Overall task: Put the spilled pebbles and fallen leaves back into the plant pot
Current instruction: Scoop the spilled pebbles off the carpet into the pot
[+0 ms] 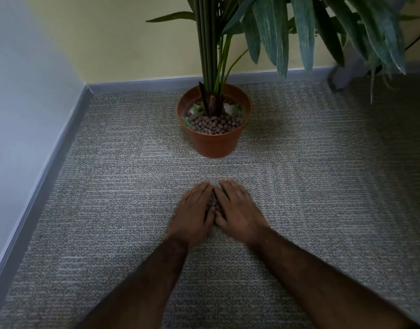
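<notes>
A brown plastic plant pot [213, 143] stands on the grey carpet near the back wall. Brown pebbles and a few green leaves [187, 121] lie inside it around tall green stems. In front of it, on the carpet, my left hand [196, 213] and my right hand [237, 211] lie palm down side by side. Their fingers are fairly straight and angled toward each other. A small heap of spilled pebbles [213, 203] shows in the gap between them, mostly hidden under the fingers. Both hands touch the heap from either side.
The carpet [109, 186] runs to a grey skirting board [50, 157] along the left wall and the back wall. Long plant leaves [299, 32] hang over the upper right. A dark object [341, 74] stands at the back right.
</notes>
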Tool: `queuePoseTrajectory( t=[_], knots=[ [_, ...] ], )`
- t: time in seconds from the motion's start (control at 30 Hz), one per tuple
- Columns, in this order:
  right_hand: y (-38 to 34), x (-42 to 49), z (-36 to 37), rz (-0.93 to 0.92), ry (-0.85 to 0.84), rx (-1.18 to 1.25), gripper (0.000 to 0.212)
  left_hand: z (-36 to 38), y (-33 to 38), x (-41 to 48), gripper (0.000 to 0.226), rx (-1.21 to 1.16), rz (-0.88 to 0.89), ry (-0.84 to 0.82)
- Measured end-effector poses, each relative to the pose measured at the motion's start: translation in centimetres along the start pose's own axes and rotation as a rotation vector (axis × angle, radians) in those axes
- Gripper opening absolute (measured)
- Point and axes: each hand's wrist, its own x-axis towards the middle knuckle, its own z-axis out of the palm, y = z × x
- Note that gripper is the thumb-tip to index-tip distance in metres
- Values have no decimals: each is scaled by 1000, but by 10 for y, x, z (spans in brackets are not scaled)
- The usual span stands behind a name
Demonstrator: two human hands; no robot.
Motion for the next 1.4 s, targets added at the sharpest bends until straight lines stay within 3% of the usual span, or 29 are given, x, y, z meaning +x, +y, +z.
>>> queuePoseTrajectory(
  t=[0.23, 0.47, 0.73, 1.0, 1.2, 1.3, 1.4],
  knots=[
    [4, -5, -1, -153, 131, 93, 44, -2, 9, -5, 51, -70, -6, 41],
    [11, -25, 6, -275, 82, 9, 79, 7, 10, -39, 72, 47, 51, 49],
    [2, -6, 4, -265, 163, -125, 38, 5, 20, -28, 53, 85, -57, 125],
    [-6, 3, -2, -179, 159, -236, 22, -4, 18, -15, 23, 59, -92, 195],
    [-13, -3, -7, -84, 116, -221, 30, -2, 27, -20, 16, 138, -108, 242],
    [-13, -9, -9, -91, 134, -229, 25, 2, 33, -31, 22, 151, -112, 250],
    [-9, -19, -7, -121, 151, -217, 29, 7, 34, -45, 45, 174, -110, 204]
  ],
)
